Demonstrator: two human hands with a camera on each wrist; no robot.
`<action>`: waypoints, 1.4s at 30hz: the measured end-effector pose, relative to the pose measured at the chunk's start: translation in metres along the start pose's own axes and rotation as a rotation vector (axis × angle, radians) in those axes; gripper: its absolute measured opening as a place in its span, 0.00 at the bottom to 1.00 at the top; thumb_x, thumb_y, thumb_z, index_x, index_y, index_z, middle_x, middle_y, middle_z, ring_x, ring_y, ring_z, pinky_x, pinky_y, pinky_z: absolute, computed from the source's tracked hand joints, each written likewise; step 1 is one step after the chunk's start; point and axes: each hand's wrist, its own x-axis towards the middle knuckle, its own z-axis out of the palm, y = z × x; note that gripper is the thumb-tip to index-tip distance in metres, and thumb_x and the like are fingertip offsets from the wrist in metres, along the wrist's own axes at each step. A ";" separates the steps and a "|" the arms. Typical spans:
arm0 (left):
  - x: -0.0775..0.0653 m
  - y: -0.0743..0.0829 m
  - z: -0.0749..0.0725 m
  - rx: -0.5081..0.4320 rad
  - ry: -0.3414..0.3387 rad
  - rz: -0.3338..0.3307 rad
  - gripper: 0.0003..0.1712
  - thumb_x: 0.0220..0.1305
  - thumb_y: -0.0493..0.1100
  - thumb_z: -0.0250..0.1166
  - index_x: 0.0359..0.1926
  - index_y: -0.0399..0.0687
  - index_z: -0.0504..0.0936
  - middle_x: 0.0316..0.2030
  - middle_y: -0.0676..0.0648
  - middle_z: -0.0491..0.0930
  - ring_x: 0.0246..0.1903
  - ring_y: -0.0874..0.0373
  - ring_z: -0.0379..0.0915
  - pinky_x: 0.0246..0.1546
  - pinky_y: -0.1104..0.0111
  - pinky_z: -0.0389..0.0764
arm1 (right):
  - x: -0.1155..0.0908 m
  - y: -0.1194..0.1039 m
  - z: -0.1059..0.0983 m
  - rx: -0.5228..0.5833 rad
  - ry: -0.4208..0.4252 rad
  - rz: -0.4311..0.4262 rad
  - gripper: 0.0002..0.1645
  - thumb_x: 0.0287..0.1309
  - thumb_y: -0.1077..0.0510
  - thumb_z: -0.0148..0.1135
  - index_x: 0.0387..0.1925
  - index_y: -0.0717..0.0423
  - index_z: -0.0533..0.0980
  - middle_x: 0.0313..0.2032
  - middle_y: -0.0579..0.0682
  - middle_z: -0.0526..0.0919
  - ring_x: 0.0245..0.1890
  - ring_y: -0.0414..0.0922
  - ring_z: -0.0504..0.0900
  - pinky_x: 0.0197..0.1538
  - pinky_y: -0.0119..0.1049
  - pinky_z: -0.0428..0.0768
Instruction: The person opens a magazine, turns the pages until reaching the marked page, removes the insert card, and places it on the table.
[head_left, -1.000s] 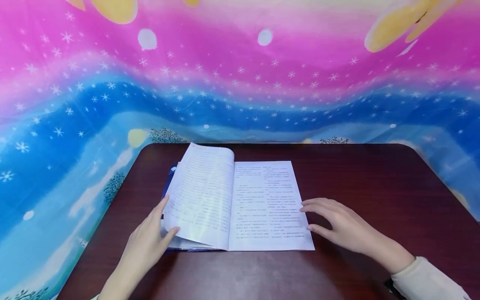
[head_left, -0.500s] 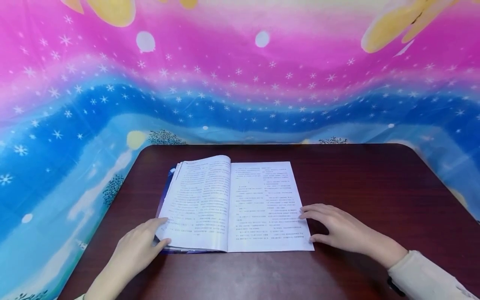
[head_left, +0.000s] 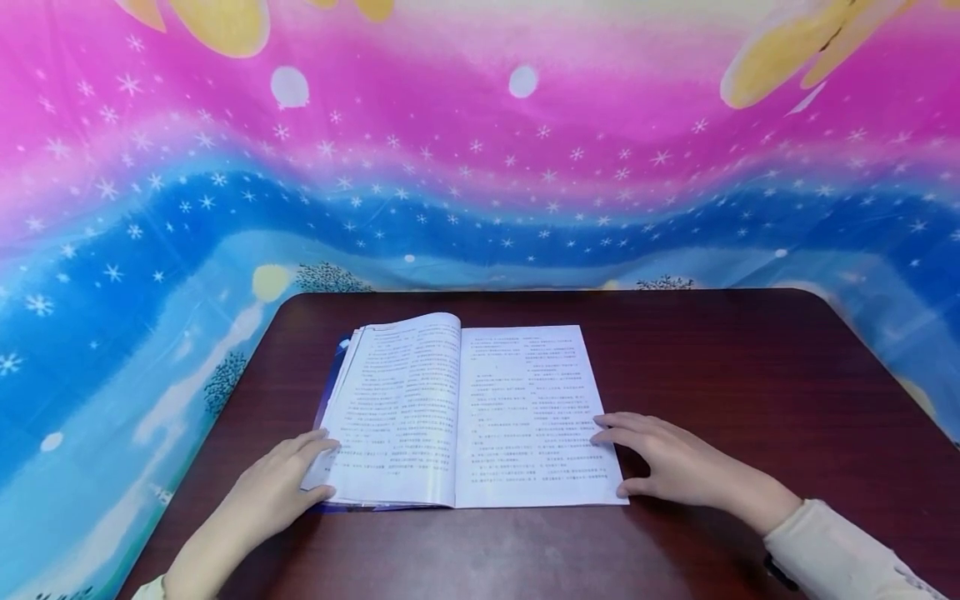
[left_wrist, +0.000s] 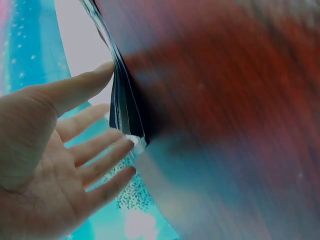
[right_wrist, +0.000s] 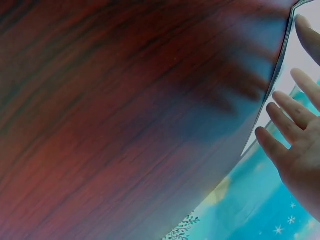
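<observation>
An open magazine with printed white pages lies on the dark brown table, its left page bulging near the spine. Part of a dark blue cover shows past the left edge. My left hand rests at the lower left corner, fingertips on the page margin. In the left wrist view its thumb touches the edge of the page stack, and the other fingers are spread and fairly straight. At the right page's outer edge, my right hand has relaxed fingers over the margin and its thumb by the lower corner.
The glossy brown table extends around the magazine, with rounded far corners. Behind it hangs a pink and blue cloth with snowflakes. A light sleeve covers the right forearm, with a dark band at the wrist.
The raised left page has come down flat onto the left stack. My left hand has moved down and left with it. My right hand has shifted slightly down and left along the right edge.
</observation>
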 end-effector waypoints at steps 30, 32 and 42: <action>0.002 -0.007 -0.002 -0.011 -0.046 0.031 0.32 0.51 0.47 0.78 0.57 0.45 0.81 0.57 0.38 0.77 0.57 0.37 0.72 0.54 0.40 0.72 | 0.017 0.001 -0.002 0.025 0.072 -0.003 0.29 0.48 0.52 0.79 0.53 0.52 0.80 0.54 0.48 0.81 0.57 0.51 0.77 0.59 0.53 0.74; 0.002 -0.006 -0.003 -0.009 -0.044 0.030 0.32 0.52 0.48 0.77 0.58 0.45 0.81 0.58 0.38 0.78 0.58 0.37 0.72 0.54 0.40 0.72 | 0.018 0.000 -0.003 0.024 0.083 -0.002 0.28 0.48 0.52 0.78 0.52 0.51 0.81 0.53 0.48 0.82 0.57 0.51 0.77 0.59 0.53 0.74; 0.002 0.014 -0.012 -0.054 0.074 0.106 0.27 0.59 0.47 0.73 0.59 0.48 0.80 0.57 0.43 0.79 0.58 0.41 0.73 0.55 0.42 0.72 | 0.021 -0.006 -0.009 0.049 0.192 -0.018 0.24 0.47 0.53 0.79 0.48 0.50 0.82 0.52 0.47 0.81 0.57 0.51 0.77 0.59 0.52 0.75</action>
